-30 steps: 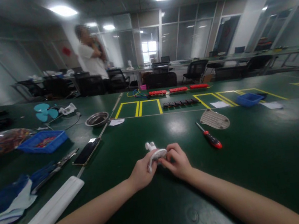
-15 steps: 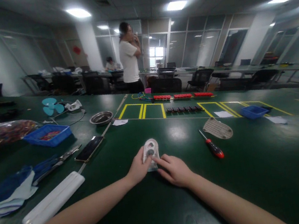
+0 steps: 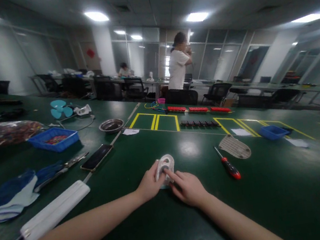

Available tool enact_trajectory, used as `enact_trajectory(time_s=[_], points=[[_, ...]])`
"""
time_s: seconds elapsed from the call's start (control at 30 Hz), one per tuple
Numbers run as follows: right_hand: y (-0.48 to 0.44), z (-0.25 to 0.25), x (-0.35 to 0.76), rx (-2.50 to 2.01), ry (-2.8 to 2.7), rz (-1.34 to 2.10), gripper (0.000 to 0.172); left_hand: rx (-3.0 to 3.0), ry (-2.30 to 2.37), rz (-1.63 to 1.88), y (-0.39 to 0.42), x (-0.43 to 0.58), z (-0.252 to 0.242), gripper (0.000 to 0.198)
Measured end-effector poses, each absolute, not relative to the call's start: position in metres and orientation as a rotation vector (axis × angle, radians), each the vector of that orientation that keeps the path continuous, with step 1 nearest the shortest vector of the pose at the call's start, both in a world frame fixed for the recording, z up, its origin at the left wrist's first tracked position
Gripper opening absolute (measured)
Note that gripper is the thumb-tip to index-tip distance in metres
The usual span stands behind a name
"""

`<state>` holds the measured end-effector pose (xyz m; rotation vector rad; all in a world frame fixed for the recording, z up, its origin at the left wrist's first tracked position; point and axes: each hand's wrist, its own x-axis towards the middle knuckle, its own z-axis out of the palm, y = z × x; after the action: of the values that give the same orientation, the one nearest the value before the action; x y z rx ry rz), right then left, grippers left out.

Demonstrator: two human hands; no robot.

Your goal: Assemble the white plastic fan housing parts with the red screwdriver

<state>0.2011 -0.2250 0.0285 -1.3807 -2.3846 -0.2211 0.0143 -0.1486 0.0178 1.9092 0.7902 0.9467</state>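
Near the middle of the table, my left hand is closed around the side of a small white oval plastic housing, tilted up off the green surface. A round grey part shows inside its opening, partly hidden by fingers. My right hand grips the housing's near right side, its index fingertip on the grey part and its other fingers curled. The lower end of the housing looks clear or pale and is mostly covered. To the right lie a red-and-black screwdriver and a flat, grey-beige, sole-shaped cover.
Left: white power strip, phone, blue gloves, metal bowl, blue tray of small red pieces, blue-bladed fan. Behind: red strips, black strip. Another blue tray sits right. A person stands beyond.
The housing has tipped in my hands and its opening looks more exposed at the top. My view has shifted slightly. The standing person has moved to the right.
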Motion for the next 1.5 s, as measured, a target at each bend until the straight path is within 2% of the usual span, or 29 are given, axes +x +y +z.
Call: enact_trajectory(time_s=[0.13,0.27,0.4,0.5,0.7,0.9,1.0,1.33,1.5], points=[[-0.225,0.029,0.200,-1.384,-2.385,-0.120,0.061,1.862,0.785,0.978,-0.147,0.016,0.017,0.043],[-0.225,0.030,0.200,-1.410,-2.371,-0.102,0.059,1.818,0.757,1.001,-0.147,0.018,0.020,0.034],[-0.224,0.043,0.213,-1.511,-2.322,-0.275,0.046,1.737,0.792,1.033,-0.139,0.015,0.023,0.034],[-0.224,0.059,0.243,-1.763,-2.168,-0.452,0.033,1.694,0.815,1.017,-0.125,0.007,0.027,0.038],[-0.241,0.057,0.324,-2.386,-1.648,-0.746,0.035,1.643,0.950,1.136,-0.086,-0.009,0.026,0.037],[-0.248,0.031,0.360,-2.701,-1.402,-0.408,0.035,1.600,1.052,1.119,-0.077,-0.008,0.024,0.036],[-0.242,0.029,0.354,-2.586,-1.465,-0.265,0.031,1.609,1.031,1.095,-0.082,-0.007,0.028,0.037],[-0.257,0.033,0.274,-1.679,-2.108,-0.111,0.037,1.918,1.013,1.033,-0.103,-0.002,0.031,0.039],[-0.259,0.033,0.252,-1.517,-2.166,-0.135,0.033,2.109,1.068,0.970,-0.116,0.001,0.028,0.044]])
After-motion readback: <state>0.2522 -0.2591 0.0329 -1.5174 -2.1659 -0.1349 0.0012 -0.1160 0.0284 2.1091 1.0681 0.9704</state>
